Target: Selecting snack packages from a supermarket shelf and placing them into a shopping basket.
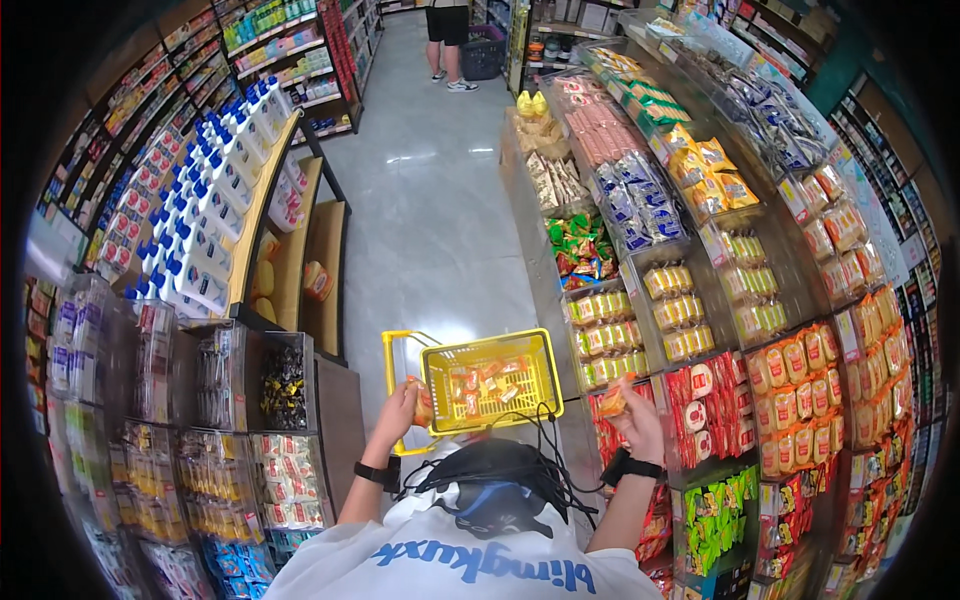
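My left hand holds an orange-wrapped snack packet at the near left corner of a yellow plastic shopping basket. Several small orange-and-clear wrapped packets lie scattered on the basket's slatted bottom. The basket's yellow handle is folded out to the left. My right hand is raised to the right of the basket, in front of a bin of red snack packets. Between its fingers is another orange-wrapped packet. Both wrists wear black bands.
Tiered clear bins on my right hold wrapped cakes, green packets and blue packets. To the left, white pump bottles stand on a wooden shelf above more bins. Farther up the aisle, a person stands beside a dark basket.
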Demonstrator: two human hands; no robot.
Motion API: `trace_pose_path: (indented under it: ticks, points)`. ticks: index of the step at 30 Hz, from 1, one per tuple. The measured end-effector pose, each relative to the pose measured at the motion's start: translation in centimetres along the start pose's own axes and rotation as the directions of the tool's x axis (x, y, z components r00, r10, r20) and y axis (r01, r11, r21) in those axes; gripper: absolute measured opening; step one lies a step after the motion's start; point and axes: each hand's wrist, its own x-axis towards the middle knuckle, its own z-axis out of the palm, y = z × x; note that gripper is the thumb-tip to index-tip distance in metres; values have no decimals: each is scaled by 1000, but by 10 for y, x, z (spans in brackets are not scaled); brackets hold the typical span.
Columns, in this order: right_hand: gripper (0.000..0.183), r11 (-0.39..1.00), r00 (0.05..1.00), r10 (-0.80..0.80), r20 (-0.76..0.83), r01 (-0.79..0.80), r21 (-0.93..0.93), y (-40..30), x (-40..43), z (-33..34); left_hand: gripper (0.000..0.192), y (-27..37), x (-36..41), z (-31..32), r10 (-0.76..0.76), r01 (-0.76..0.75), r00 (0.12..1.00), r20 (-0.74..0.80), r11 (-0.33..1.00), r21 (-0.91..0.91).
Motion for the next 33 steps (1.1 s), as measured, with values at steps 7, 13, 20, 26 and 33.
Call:
trace_pose_path:
  ticks: [7, 13, 20, 26, 33]
  points:
    - [34, 982, 960, 141, 242, -167, 89, 40, 27, 5, 48, -16, 7, 13, -146, 129, 986, -83, 974, -185]
    - [44, 979, 977, 203, 64, -204, 8, 46, 15, 6, 44, -41, 18, 14, -198, 190, 979, -42, 972, -140]
    - [42, 990, 981, 118, -155, -104, 94, 47, 7, -33, 39, -44, 32, 22, -135, 174, 970, 200, 965, -195]
    - [27, 972, 966, 98, -237, -41, 231, 53, -8, -60, 49, -49, 48, 50, -196, 203, 978, 78, 973, -107]
    - [23, 972, 954, 82, -288, -12, 235, 55, -21, -68, 69, -92, 69, 72, 108, -119, 988, 114, 988, 101]
